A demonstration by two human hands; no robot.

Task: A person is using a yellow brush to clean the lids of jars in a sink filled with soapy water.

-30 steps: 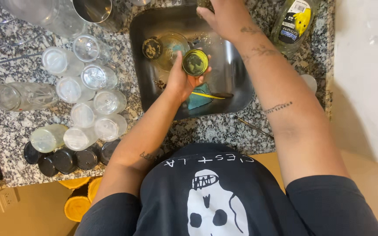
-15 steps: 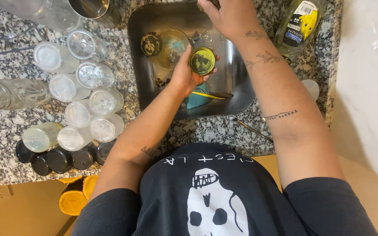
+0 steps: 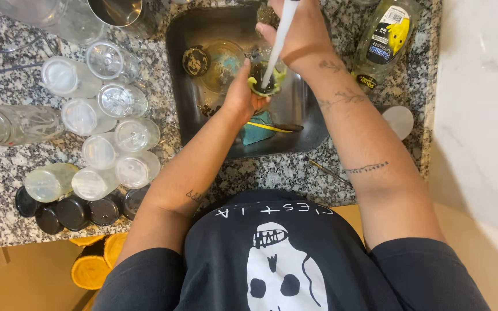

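Speckled granite counter (image 3: pixel 272 173) surrounds a steel sink (image 3: pixel 312 124). My left hand (image 3: pixel 242 98) is closed around a small jar (image 3: pixel 265 78), held over the basin under running water (image 3: pixel 276 43). My right hand (image 3: pixel 301 37), just beyond, is curled; I cannot tell what it grips. Clear jars (image 3: pixel 99 126) stand well left of my left hand; a soap bottle (image 3: pixel 386 43) lies right of my right.
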